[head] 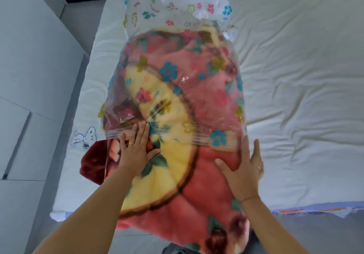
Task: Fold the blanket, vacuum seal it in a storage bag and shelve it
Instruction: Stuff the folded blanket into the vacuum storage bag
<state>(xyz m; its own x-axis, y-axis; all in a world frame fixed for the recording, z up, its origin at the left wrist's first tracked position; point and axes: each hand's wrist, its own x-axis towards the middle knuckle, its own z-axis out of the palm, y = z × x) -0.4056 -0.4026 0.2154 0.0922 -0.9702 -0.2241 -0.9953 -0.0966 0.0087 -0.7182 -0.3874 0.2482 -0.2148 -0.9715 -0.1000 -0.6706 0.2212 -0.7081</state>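
So the pink-and-yellow blanket point(167, 175) lies on the bed point(295, 76), its 12 o'clock end inside the flowery storage bag point(177, 13), its 6 o'clock end poking out. Both hands press flat on it, fingers spread: left hand point(134, 153) at 9 o'clock by the bag's mouth, right hand point(244, 175) at 3 o'clock.

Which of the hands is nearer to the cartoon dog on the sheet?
Left. The left hand presses on the blanket just right of the dog. The right hand lies on the blanket's opposite side, much farther from it.
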